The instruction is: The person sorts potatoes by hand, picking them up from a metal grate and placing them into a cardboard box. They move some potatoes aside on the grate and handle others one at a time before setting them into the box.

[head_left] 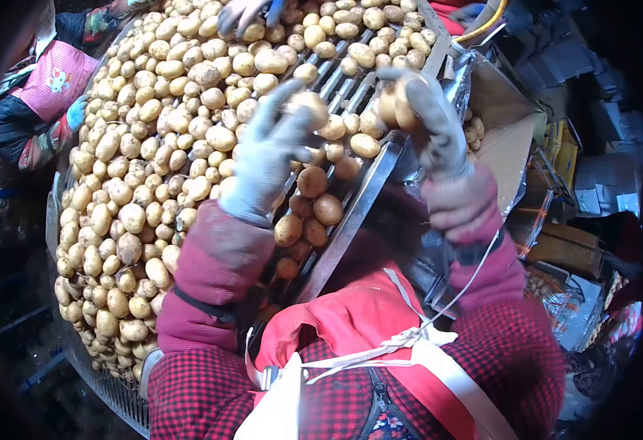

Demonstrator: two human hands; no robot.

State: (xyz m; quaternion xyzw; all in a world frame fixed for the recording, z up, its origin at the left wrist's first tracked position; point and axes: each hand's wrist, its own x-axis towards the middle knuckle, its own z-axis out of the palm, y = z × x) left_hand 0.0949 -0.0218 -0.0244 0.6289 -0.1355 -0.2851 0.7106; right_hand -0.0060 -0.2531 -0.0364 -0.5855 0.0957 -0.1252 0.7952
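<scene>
My left hand [257,161], in a pale grey work glove, is over the slatted rack with its fingers curled round a potato [311,110]. My right hand [439,125], gloved the same way, grips potatoes [397,106] above the rack's metal edge; its palm side is partly hidden, so I cannot tell exactly how many. Between and below my hands, several loose potatoes [327,210] lie on the slats. A large heap of potatoes [134,220] covers the rack to the left and beyond.
A metal rail [358,213] edges the rack in front of my body. To the right stands an open cardboard box [508,125] with potatoes inside. Another person's hand [244,15] reaches in at the far side. Someone in a pink checked apron [56,77] is at the far left.
</scene>
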